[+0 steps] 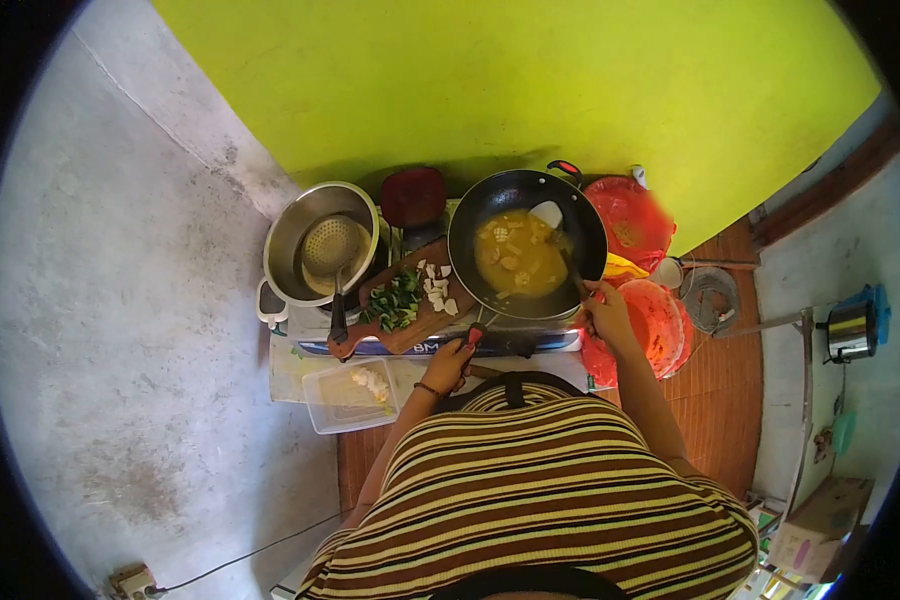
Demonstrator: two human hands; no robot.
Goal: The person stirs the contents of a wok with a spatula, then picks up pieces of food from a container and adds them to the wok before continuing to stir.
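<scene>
Two hands at a floor-level stove

Left hand [451,357] grips the wok [526,243] handle at six o'clock; right hand [603,308] pinches what may be a spatula [560,235] at the rim's four o'clock. Grey concrete floor [120,300] spreads at nine, a lime-green wall [490,80] at twelve, a woven mat [730,400] at three.

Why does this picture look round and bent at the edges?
Head view: a fisheye lens bows the green wall and leaves black corners; bright even daylight, soft shadow behind the wok; left hand and right hand look sharp.
</scene>
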